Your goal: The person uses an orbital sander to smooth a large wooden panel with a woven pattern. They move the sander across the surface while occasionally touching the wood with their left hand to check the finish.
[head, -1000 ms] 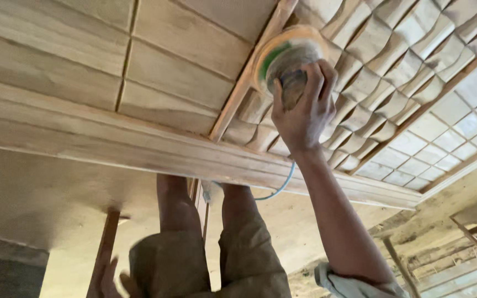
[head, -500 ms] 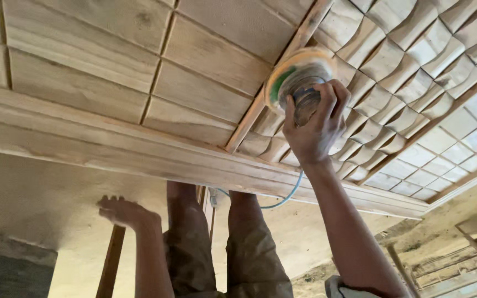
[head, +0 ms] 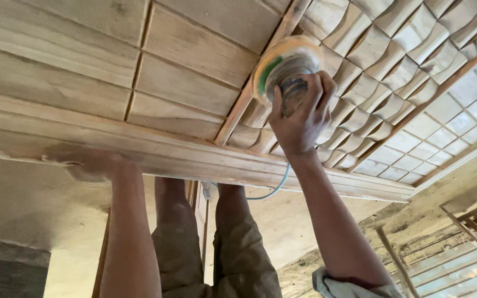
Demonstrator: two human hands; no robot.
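Observation:
My right hand (head: 300, 118) grips a round yellow-and-green power sander (head: 282, 63) and presses its disc against a narrow wooden strip (head: 238, 110) between flat boards and a wavy carved panel (head: 382, 60). A pale blue cable (head: 274, 189) runs from the sander past my wrist. My left hand (head: 90, 164), blurred by motion, rests flat on the moulded wooden rail (head: 194, 154) at the left, holding nothing.
Flat wooden boards (head: 84, 55) fill the upper left. Two legs in dusty brown trousers (head: 238, 248) stand behind the rail. A square-grid lattice panel (head: 443, 138) lies at the right, with a slatted wooden frame (head: 470, 232) and dirt ground beyond it.
My left hand has risen from the lower left and come onto the moulded rail. My right hand keeps the sander on the strip, shifted only slightly.

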